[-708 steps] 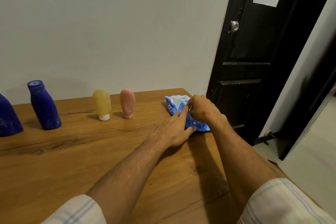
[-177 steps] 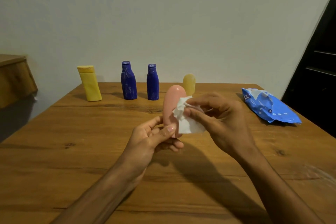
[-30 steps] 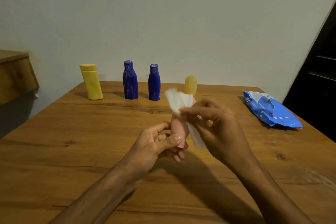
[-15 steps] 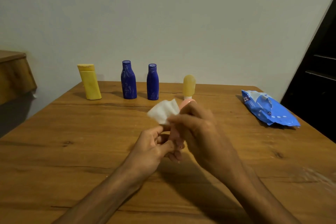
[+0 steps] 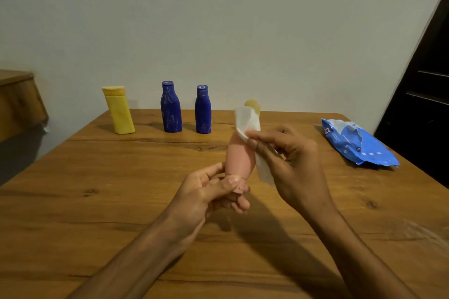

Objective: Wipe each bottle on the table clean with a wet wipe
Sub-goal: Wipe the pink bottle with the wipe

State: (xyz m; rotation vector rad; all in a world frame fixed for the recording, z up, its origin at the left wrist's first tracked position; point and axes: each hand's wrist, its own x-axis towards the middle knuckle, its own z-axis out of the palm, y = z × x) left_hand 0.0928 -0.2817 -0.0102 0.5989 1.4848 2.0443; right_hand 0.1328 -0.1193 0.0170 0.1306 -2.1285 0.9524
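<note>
My left hand (image 5: 213, 192) grips the cap end of a pink squeeze bottle (image 5: 239, 156) and holds it upright above the wooden table (image 5: 121, 201). My right hand (image 5: 291, 160) pinches a white wet wipe (image 5: 246, 121) against the bottle's upper right side; the wipe drapes over the bottle's top and hangs below my fingers. Along the far edge stand a yellow bottle (image 5: 119, 110), two blue bottles (image 5: 170, 107) (image 5: 202, 109), and a pale yellow squeeze bottle (image 5: 254, 104), mostly hidden behind the wipe.
A blue wet wipe pack (image 5: 357, 143) lies at the table's right side. A black door (image 5: 422, 94) stands at the right. A wooden piece of furniture (image 5: 17, 102) sits at the left, and a white wall runs behind the table.
My right hand has drawn back from over the bottle to its right side, exposing the pink body. The wipe moved from the bottle's left to its top.
</note>
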